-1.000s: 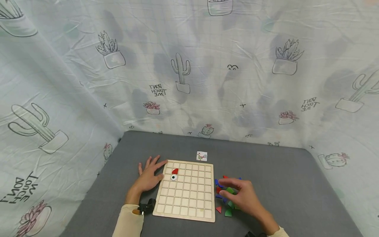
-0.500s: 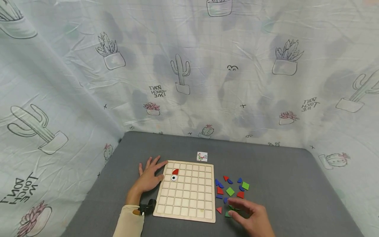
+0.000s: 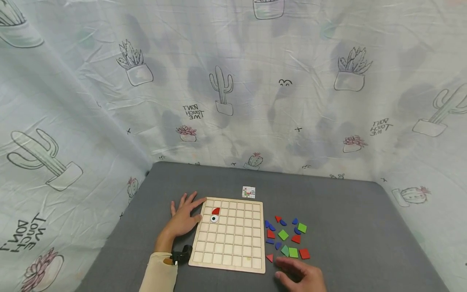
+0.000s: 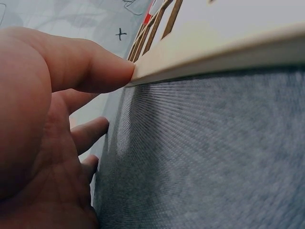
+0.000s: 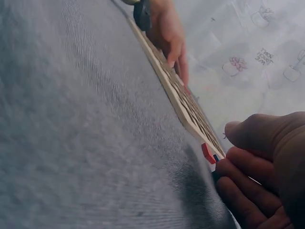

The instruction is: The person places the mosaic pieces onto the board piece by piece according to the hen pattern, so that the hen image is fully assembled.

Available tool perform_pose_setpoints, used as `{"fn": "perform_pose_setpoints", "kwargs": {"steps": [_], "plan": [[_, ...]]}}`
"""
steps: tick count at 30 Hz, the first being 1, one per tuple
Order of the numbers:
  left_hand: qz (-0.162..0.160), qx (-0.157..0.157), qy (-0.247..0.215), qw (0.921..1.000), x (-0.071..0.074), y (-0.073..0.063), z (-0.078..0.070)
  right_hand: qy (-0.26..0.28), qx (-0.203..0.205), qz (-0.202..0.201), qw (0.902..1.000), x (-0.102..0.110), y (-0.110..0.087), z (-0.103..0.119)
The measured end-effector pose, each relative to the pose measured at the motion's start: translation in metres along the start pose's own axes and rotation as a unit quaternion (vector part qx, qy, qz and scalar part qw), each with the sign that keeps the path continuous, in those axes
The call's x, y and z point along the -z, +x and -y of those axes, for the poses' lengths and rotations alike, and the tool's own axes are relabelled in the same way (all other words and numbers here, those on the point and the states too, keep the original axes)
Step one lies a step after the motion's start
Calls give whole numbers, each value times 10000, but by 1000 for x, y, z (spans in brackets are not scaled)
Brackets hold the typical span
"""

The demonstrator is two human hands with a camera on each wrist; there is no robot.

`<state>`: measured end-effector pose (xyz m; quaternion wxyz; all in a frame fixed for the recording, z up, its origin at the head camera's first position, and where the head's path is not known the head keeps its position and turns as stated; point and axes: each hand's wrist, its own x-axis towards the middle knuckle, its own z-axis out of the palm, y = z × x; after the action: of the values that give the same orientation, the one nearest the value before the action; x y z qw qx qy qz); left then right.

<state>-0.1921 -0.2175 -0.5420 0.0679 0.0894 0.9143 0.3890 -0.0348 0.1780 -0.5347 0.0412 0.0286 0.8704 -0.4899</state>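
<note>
A pale wooden grid board [image 3: 228,243] lies on the grey table; a red quarter-round piece [image 3: 216,211] and a white piece with a black-and-white eye [image 3: 214,219] sit in its upper left cells. My left hand [image 3: 184,219] is spread along the board's left edge, the thumb touching the rim in the left wrist view. Low at the board's right, my right hand [image 3: 300,275] has relaxed fingers, thumb and index apart. Close to its fingertips are a small red triangle [image 3: 269,258] and, in the right wrist view, a dark piece [image 5: 216,174]; whether the fingers touch it is unclear.
Several flat pieces lie right of the board, including a green square [image 3: 283,235], another green square [image 3: 293,252], a red square [image 3: 304,254] and blue shapes [image 3: 270,226]. A small pattern card [image 3: 249,192] lies beyond the board. A patterned curtain [image 3: 255,101] hangs behind the table.
My right hand has moved back toward me, uncovering the loose pieces. A green piece seen between its thumb and fingers half a second ago is out of sight in the head view. My left hand has stayed put.
</note>
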Motion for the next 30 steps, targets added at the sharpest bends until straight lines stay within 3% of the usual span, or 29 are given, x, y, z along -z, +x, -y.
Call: {"fn": "perform_pose_setpoints", "kwargs": {"steps": [8, 14, 21, 30], "plan": [[2, -4, 26, 10000, 0, 0, -1, -1110, 879, -552, 9884, -8, 9, 1], [8, -30, 0, 10000, 0, -1, -1, -1536, 1026, -555, 9812, -13, 14, 5], [-17, -25, 54, 10000, 0, -1, 1, -1608, 1318, -523, 9767, -17, 17, 11], [-45, -22, 46, 10000, -2, 0, 3, -1755, 1147, -411, 9769, -18, 20, 10]]}}
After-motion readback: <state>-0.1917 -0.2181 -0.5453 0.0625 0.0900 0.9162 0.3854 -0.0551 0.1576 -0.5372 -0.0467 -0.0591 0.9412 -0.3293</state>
